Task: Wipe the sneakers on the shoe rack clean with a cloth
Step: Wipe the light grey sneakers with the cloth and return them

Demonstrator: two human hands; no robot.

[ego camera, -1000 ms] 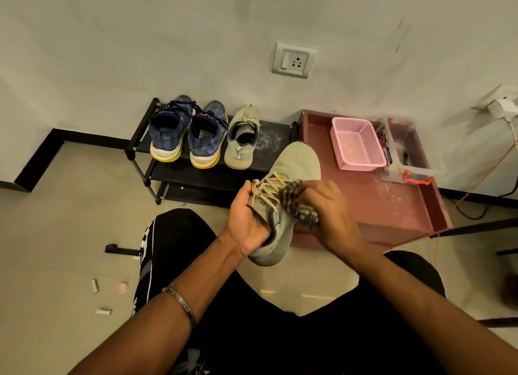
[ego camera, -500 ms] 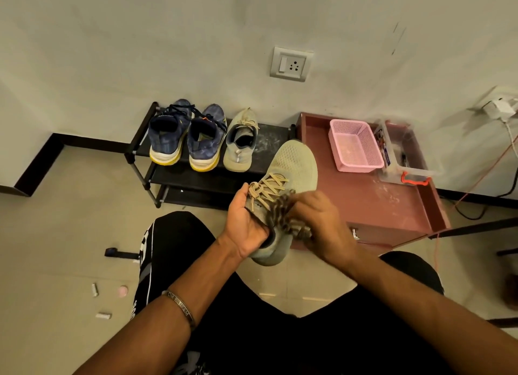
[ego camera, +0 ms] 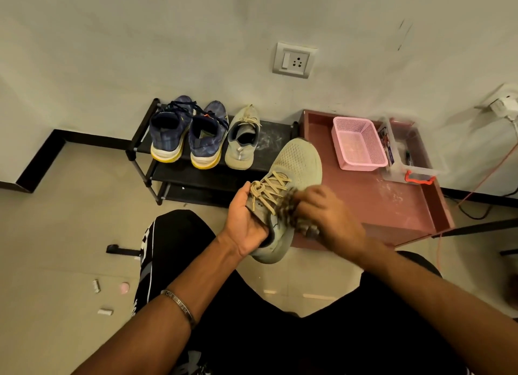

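Note:
A pale green sneaker (ego camera: 298, 164) with tan laces is held up in front of me, toe pointing away. My left hand (ego camera: 245, 223) grips it from the left side near the heel. My right hand (ego camera: 328, 217) holds a dark striped cloth (ego camera: 291, 212) bunched against the sneaker's right side, blurred with motion. On the black shoe rack (ego camera: 140, 141) by the wall stand two blue sneakers with yellow soles (ego camera: 186, 133) and the matching pale green sneaker (ego camera: 242, 137).
A reddish-brown low tray table (ego camera: 392, 203) sits right of the rack, carrying a pink basket (ego camera: 357, 143) and a clear plastic box (ego camera: 406, 153). An orange cable (ego camera: 482, 181) runs along the floor at right. Small scraps (ego camera: 96, 286) lie on the floor at left.
My right hand has moved the cloth along the sneaker's right side in a rubbing motion. The sneaker stays in my left hand; the view has shifted slightly.

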